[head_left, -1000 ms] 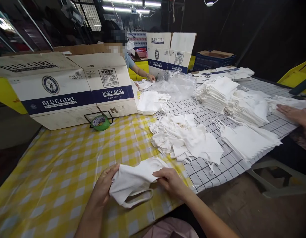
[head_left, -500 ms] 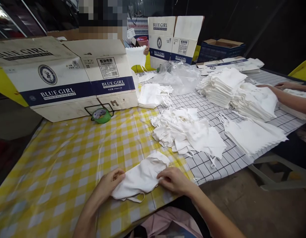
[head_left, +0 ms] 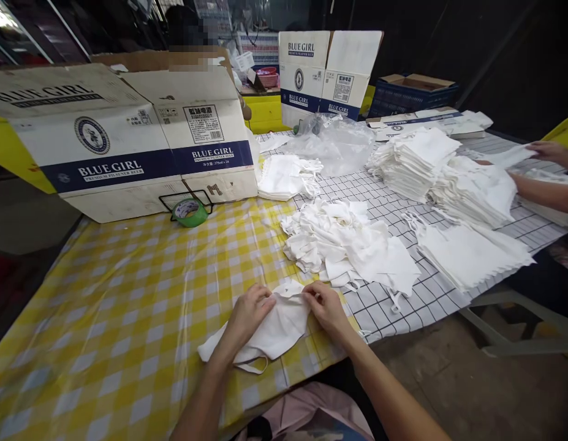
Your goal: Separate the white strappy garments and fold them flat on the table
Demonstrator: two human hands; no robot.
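Observation:
A white cloth face mask (head_left: pixel 284 327) lies on the yellow checked cover near the table's front edge, a thin loop hanging from its near side. My left hand (head_left: pixel 250 313) reaches across it and pinches its far edge between thumb and fingers. At the far right corner, my right hand (head_left: pixel 327 307) is closed on the same edge. The fabric between both hands is slightly lifted and creased. Just beyond my right hand is a loose, tangled heap of white masks (head_left: pixel 343 239).
Neat stacks of white masks (head_left: pixel 410 162) stand at the right, near a co-worker's hands (head_left: pixel 552 153). A beer carton (head_left: pixel 150 153) stands at the left, with green tape (head_left: pixel 190 212) before it. Clear plastic wrap (head_left: pixel 332 144) lies farther back. Another person sits behind the carton.
Both hands have moved away from me to the mask's far edge, my left also shifting right. The mask has turned and spread. The co-worker at right now lifts a white piece.

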